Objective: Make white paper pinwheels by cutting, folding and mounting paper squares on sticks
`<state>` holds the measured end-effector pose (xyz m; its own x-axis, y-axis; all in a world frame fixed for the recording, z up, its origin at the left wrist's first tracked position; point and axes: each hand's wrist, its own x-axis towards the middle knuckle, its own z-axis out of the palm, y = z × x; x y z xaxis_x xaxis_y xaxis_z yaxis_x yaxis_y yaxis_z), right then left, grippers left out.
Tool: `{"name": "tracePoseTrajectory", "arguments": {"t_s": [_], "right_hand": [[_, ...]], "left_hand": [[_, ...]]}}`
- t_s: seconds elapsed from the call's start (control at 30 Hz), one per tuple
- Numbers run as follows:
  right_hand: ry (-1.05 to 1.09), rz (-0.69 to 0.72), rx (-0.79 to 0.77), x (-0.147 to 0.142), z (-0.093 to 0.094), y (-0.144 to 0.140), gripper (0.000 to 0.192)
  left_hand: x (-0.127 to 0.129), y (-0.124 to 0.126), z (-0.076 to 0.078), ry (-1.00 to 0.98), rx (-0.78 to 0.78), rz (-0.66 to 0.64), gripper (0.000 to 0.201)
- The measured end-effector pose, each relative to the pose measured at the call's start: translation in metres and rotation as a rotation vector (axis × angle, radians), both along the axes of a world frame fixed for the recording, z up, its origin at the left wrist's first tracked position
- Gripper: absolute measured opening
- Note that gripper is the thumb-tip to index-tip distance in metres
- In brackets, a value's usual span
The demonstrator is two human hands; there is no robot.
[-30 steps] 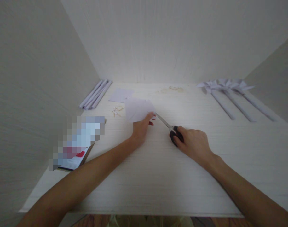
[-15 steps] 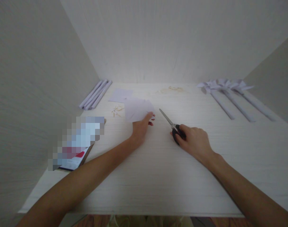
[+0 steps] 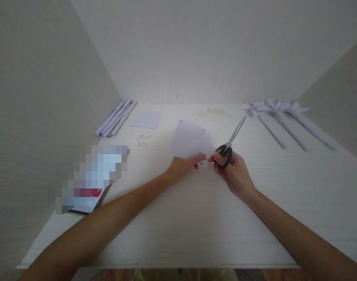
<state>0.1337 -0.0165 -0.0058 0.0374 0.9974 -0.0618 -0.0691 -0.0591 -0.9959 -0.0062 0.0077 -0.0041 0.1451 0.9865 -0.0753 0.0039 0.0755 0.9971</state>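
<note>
My left hand [image 3: 184, 166] pinches the near edge of a white paper sheet [image 3: 190, 142] and holds it tilted up above the white table [image 3: 196, 218]. Just to its right, my right hand [image 3: 232, 171] grips the black handles of a pair of scissors [image 3: 229, 142]. The closed blades point up and away to the right, clear of the paper. The fingertips of both hands almost meet at the sheet's lower right corner.
A second paper square [image 3: 147, 119] lies at the back, with small paper scraps [image 3: 143, 138] nearby. Rolled paper tubes [image 3: 114, 118] lie along the left wall. Three paper pinwheels [image 3: 276, 109] lie at back right. A blurred-out phone or booklet [image 3: 92, 177] rests at left.
My left hand lifted the paper and carried it right, toward the middle. My right hand swung the scissors from pointing left to pointing up and right, and moved in close to the sheet.
</note>
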Motion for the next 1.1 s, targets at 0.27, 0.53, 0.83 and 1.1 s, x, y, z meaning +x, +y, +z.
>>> {"name": "tracePoseTrajectory", "arguments": {"t_s": [0.27,0.53,0.83,1.1], "right_hand": [[0.111,-0.120,0.101,0.002,-0.004,0.002,0.023],[-0.072,-0.221,0.194,0.014,-0.008,0.011,0.020],[0.027,-0.327,0.208,0.018,-0.003,0.016,0.018],[-0.051,-0.192,0.182,0.016,-0.006,0.014,0.022]], "left_hand": [[0.002,-0.004,0.000,0.025,-0.016,-0.090,0.010],[-0.004,0.013,-0.013,-0.286,0.006,0.148,0.024],[-0.004,0.008,-0.011,-0.100,0.010,-0.004,0.017],[-0.007,0.006,-0.012,-0.054,-0.019,0.037,0.024]]}}
